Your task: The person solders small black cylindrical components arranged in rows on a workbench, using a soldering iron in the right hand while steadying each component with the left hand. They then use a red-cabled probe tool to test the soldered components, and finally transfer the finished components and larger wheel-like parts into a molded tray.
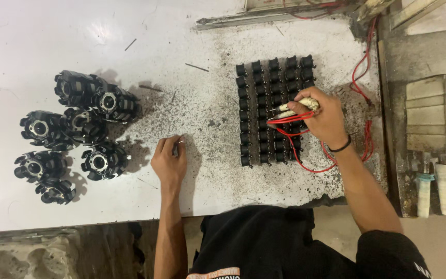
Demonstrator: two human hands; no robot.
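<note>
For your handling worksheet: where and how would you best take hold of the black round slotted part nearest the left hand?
Grip the black round slotted part across its outer ribbed rim, coming from above. It seems to sit flat with its hollow centre upward, and its right side, facing the left hand, is free of neighbours.

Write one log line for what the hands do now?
right hand: holds red-wired tool over black parts grid | left hand: pinches thin pin

The person is wearing a black short-sleeved shirt with a strip of pale orange print showing at its lower edge; both forearms are showing bare, and the right hand (322, 120) is wearing a thin black band around its wrist
</note>
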